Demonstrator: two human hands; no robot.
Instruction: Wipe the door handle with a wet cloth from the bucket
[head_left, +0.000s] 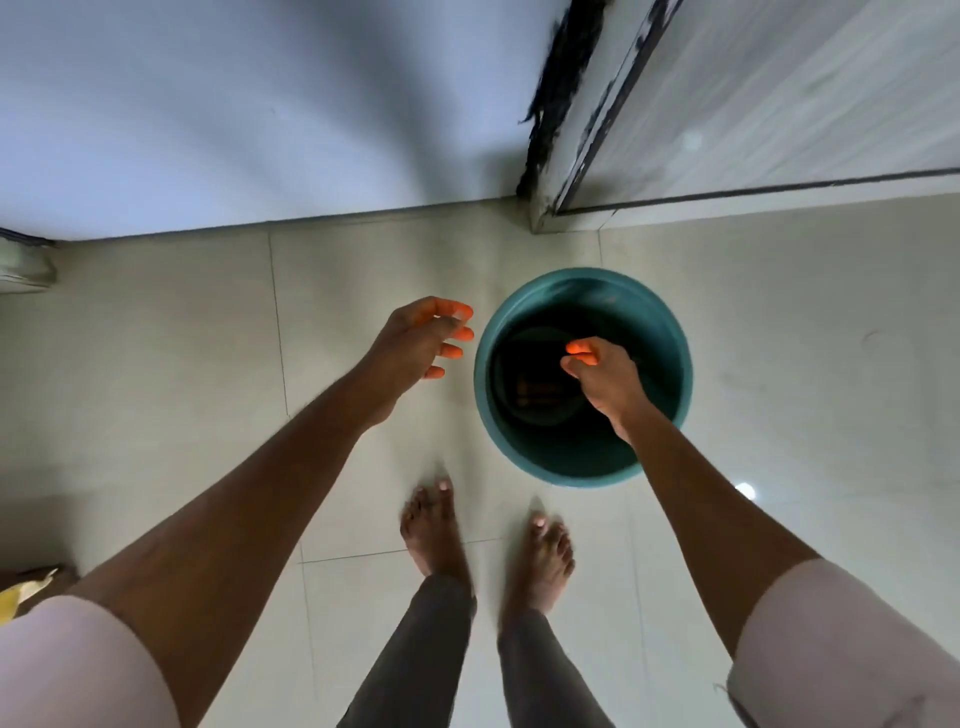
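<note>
- Looking straight down at a pale tiled floor (779, 364), glossy enough to catch a small bright reflection on the right side, with thin grout lines running across it.
- A teal bucket (670, 332) sits on the tiles just ahead of the person's bare feet (436, 530), a bit to the right of centre. Inside is really dark; something roundish and dim lies at the bottom, but I can't tell if that's the cloth.
- Right hand (605, 379) is over the bucket's mouth, fingers curled in toward the thumb. Can't tell whether it's got hold of anything, too dark and blurry.
- Left hand (418, 343) hangs just left of the bucket rim, fingers spread loosely, nothing in it.
- A plain whitish wall (260, 104) fills the top left and meets the floor along a straight edge.
- Top right there's a door (805, 93) or panel in a frame (561, 104) with dark, chipped, grubby edging down its corner.
- The handle isn't in shot.
</note>
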